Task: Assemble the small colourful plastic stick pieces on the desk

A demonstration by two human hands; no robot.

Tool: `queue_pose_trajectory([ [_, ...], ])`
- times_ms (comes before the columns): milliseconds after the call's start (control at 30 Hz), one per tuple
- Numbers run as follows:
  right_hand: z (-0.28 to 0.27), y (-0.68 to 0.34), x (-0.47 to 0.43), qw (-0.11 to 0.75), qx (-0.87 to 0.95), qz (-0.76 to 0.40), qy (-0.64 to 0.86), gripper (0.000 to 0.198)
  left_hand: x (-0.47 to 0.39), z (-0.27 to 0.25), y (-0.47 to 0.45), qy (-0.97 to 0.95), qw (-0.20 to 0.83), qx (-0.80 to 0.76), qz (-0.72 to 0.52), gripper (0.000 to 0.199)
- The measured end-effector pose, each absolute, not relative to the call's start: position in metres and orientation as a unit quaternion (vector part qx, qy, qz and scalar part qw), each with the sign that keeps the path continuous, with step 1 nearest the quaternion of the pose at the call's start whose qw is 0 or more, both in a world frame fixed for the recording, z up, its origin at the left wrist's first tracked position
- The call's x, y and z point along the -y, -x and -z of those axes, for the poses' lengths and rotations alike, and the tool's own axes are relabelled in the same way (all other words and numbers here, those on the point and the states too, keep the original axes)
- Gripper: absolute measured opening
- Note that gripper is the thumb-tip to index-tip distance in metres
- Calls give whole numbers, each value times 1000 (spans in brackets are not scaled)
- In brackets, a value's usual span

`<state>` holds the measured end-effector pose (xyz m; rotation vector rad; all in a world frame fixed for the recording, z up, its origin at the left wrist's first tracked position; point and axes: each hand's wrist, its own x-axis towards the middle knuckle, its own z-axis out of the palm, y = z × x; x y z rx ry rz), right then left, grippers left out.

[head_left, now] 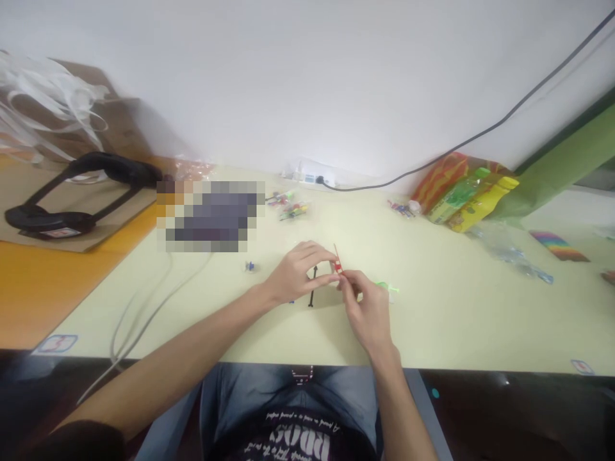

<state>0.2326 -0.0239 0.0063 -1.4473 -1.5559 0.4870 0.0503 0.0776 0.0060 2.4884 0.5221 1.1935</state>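
Over the middle of the table, my left hand [302, 271] pinches a small red plastic piece [338, 265] with a thin rod pointing up from it. My right hand [369, 306] closes its fingertips on the lower end of that same piece. Below my left hand lies a black rod-shaped piece [312, 296] with a pointed tip. A bright green piece [391, 289] shows partly behind my right hand. To the left of my left hand rests a small blue piece [250, 266]. The exact shape of the red piece is too small to tell.
At the back lie small colourful pieces in clear bags [293, 210] near a white power strip [312, 174]. A pixelated dark object [216, 214] is at left, beside a black frame-like device [81, 192]. A green bottle [461, 195] and yellow pouch [483, 203] stand at right.
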Motion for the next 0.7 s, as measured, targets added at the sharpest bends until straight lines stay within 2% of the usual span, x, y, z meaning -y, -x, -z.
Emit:
queue_pose_trajectory([
  [100, 1, -228, 33, 497, 576, -196, 618, 32, -85, -27, -28, -867, 121, -213, -434, 28],
  [200, 8, -227, 44, 523, 515, -243, 634, 35, -92, -44, 5, -780, 70, -366, -502, 25],
  [300, 16, -229, 50, 530, 483, -293, 632, 38, -93, -43, 39, -820, 65, -421, -381, 27],
  [500, 24, -233, 50, 530, 473, -362, 604, 37, -85, -2, 83, -884, 66, -428, -177, 42],
  [700, 22, -236, 49, 503, 489, -371, 609, 37, -86, 15, 83, -877, 124, -426, -182, 49],
])
